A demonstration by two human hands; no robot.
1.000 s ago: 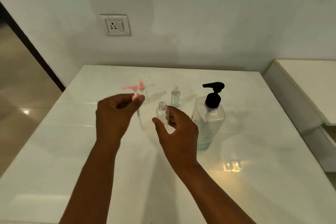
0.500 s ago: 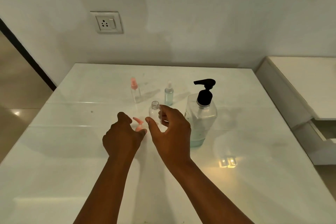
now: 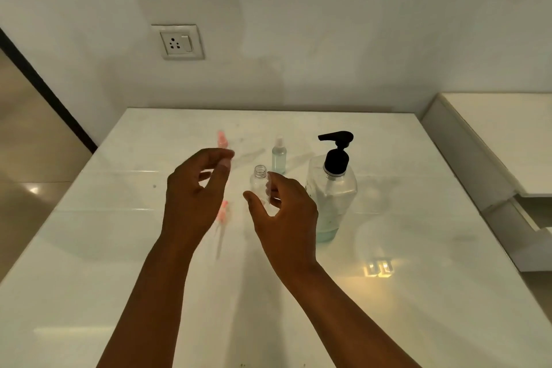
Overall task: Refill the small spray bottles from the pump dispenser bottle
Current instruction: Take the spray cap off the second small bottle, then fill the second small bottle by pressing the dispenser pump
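1. Between my right hand's curled fingers stands the uncapped small bottle, gripped.
2. My left hand hovers loosely curled, holding nothing.
3. Below it the pink sprayer head lies on the table.
4. Just right stands the pump dispenser bottle; behind, a bluish spray bottle and a pink-capped one.

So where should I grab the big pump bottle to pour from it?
Wrap the free left hand around the pump bottle at its wide clear body, coming from its near side: it stands upright, and the black pump head offers only a narrow neck.

Obstacles: pump bottle, two capped spray bottles at rear, pink sprayer head lying centre | Free: bare table front and right.
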